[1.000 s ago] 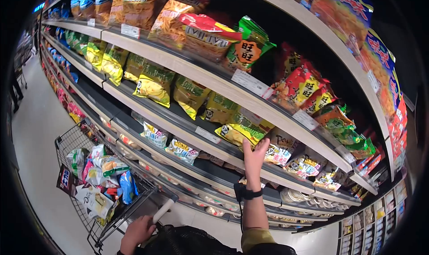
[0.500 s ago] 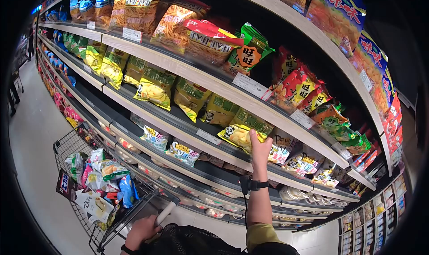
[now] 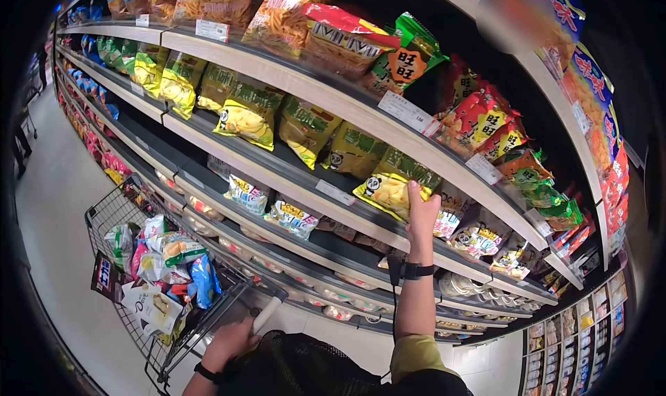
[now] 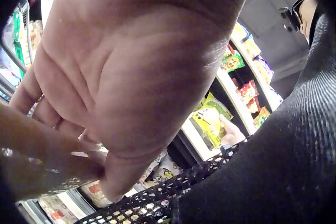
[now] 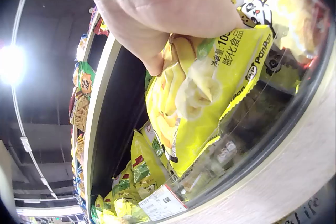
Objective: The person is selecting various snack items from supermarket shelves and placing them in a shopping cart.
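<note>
We tag the yellow snack bag (image 5: 199,108) glossy plastic, the shelf edge (image 5: 268,192) matt, wood-look. We log metal-wire cart (image 3: 104,233), black mesh cloth (image 3: 305,358).

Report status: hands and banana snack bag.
Right hand holding banana snack bag at shelf edge. Left hand gripping cart handle. White snack bag close alongside.

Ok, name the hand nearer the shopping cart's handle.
Left: the left hand grips the handle, while the right hand is up at the shelf, holding a yellow snack bag.

Yellow banana-print bag (image 5: 210,103), white handle (image 3: 268,313), black wristband (image 3: 419,272)
</note>
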`<state>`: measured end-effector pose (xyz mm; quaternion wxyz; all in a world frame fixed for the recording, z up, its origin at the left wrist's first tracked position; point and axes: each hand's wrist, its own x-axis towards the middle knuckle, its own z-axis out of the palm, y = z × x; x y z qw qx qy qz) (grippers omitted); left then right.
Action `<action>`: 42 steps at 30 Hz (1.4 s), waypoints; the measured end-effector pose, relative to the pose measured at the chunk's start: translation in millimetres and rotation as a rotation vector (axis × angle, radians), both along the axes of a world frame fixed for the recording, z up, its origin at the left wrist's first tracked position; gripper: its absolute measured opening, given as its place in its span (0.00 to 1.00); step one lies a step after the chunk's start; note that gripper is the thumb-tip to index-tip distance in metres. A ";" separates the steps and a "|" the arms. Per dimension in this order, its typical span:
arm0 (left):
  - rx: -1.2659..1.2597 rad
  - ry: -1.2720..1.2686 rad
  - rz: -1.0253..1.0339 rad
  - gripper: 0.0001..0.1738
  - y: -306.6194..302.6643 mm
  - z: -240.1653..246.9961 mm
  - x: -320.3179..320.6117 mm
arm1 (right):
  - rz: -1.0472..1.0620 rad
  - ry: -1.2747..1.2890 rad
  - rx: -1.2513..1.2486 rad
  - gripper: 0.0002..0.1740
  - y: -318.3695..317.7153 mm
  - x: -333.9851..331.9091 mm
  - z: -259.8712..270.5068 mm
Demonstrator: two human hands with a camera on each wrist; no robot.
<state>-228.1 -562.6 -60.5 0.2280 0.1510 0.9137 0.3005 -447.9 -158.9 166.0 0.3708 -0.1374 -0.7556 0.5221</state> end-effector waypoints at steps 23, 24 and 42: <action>0.935 -0.035 0.183 0.37 5.1 63.4 -37.4 | 0.661 -0.284 -0.304 0.29 -86.7 133.2 -60.7; 1.064 -0.085 0.202 0.40 13.6 78.8 -42.6 | 0.731 -0.349 -0.267 0.29 -96.5 136.2 -68.2; 1.286 -0.423 0.413 0.27 29.0 75.5 -64.9 | 1.088 -0.808 -0.864 0.32 -125.5 135.0 -137.9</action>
